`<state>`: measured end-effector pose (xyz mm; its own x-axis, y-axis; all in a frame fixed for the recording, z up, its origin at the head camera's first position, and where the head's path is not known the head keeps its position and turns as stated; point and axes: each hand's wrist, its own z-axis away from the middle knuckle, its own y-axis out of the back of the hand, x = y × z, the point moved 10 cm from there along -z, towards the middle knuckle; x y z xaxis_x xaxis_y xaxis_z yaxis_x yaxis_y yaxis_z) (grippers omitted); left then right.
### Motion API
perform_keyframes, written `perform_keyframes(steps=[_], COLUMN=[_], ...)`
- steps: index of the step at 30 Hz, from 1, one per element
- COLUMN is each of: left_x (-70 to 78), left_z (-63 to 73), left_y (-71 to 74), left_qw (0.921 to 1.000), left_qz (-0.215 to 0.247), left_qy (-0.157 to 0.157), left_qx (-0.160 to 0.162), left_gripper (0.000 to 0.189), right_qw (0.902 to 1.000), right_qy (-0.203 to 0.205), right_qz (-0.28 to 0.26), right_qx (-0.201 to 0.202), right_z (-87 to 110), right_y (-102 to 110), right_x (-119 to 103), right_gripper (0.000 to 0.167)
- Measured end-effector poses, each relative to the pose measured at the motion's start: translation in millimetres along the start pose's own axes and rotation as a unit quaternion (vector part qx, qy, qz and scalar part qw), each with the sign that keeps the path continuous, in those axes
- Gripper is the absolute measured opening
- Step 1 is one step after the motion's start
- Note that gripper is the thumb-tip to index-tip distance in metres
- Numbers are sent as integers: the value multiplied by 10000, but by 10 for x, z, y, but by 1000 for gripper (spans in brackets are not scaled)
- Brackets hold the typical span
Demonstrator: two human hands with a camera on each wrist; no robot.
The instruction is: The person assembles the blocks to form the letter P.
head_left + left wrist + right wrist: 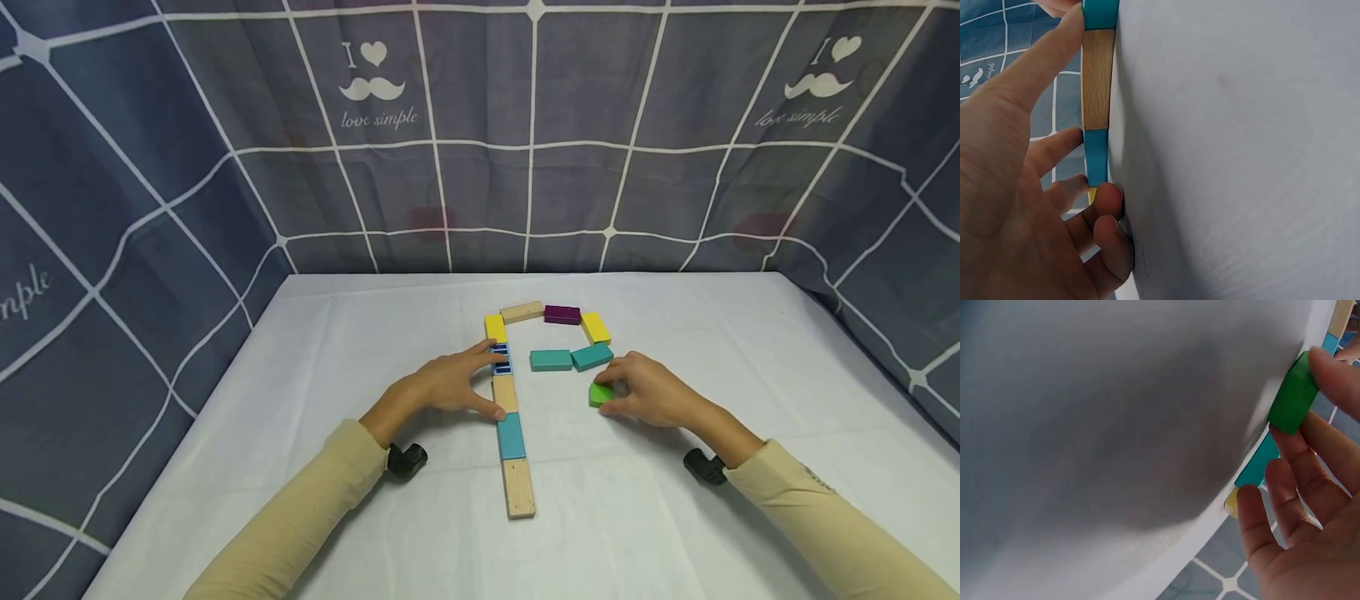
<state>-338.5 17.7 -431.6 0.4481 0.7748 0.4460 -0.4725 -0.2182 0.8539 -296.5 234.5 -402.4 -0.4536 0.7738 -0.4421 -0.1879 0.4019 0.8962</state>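
Observation:
My right hand [654,390] pinches a green block [600,394] between thumb and fingers, low over the white cloth. In the right wrist view the green block [1294,394] sits between the thumb and a fingertip. My left hand [453,383] lies along the left side of a straight column of blocks, fingers spread. Its fingertips touch a blue striped block [501,360]. The thumb tip meets the column where a plain wooden block [505,393] joins a teal block [512,437]. Another wooden block [519,490] forms the near end, and a yellow block [495,327] the far end.
From the column's far end, a wooden block [522,312], a purple block [562,315] and a yellow block [596,327] curve right. Two teal blocks [551,360] lead back leftward, stopping short of the column. A dark checked curtain [480,192] stands behind the white-covered table [360,325].

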Motion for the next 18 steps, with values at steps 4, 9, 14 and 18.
perform_keyframes(steps=[4,9,14,18], left_x=[-4,-15,-15,-15], left_z=[0,-7,-9,-9], left_y=[-10,-11,-4,-5], left_qw=[10000,10000,10000,10000], left_qz=[19,-21,-68,-67], left_qy=[18,37,9,2], left_qx=[-27,-34,-10,-20], left_gripper=[97,97,96,96], right_qw=[9999,9988,9973,9972], right_qy=[67,178,407,510], right_qz=[-17,-229,-325,-321], right_qx=[94,399,524,437], right_z=[-24,-161,-399,-591], right_y=[13,75,85,16], right_x=[-49,-199,-418,-545], right_gripper=[35,35,34,35])
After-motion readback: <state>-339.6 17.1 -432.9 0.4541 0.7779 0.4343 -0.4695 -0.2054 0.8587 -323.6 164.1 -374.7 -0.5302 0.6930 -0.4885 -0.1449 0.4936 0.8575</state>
